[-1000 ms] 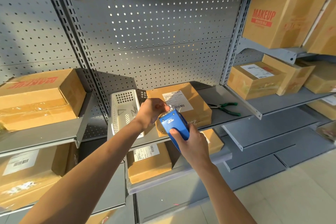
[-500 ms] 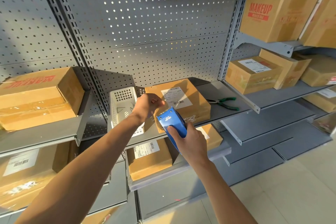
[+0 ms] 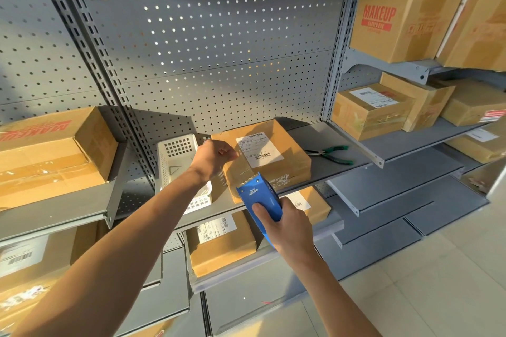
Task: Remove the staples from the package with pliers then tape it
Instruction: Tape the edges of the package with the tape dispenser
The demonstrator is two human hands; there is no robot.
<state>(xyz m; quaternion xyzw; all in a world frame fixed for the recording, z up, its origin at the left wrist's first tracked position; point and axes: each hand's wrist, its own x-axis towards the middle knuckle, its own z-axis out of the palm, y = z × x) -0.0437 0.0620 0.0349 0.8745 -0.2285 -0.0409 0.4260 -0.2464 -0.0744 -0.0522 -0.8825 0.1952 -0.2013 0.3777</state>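
Nearest, the right hand (image 3: 291,223) wraps its grip round a blue tape dispenser (image 3: 260,200), thumb pressed on the flat top, fingers curled under the body. The dispenser's front edge meets the near top edge of the package (image 3: 284,150), and a clear strip of tape (image 3: 241,169) runs from that edge back across the box's left side. Just beyond, the left hand (image 3: 216,154) hovers over the package's left part with fingers curled; its fingertips pinch together at the far end of the tape, close to the white shipping label (image 3: 258,149). The package itself, a brown cardboard box, lies flat on the middle grey shelf (image 3: 342,169), near the front lip. Touching or just beside its left side stands a white perforated basket (image 3: 178,156), partly hidden by the left forearm. To the right of the package, apart from it on the same shelf, lie green-handled pliers (image 3: 332,154). Below, more labelled boxes sit on the lower shelf. Farther off, a pegboard back panel (image 3: 219,49) rises behind the shelf, with a box printed MAKEUP (image 3: 383,22) on the upper right shelf and another large box (image 3: 52,153) on the left
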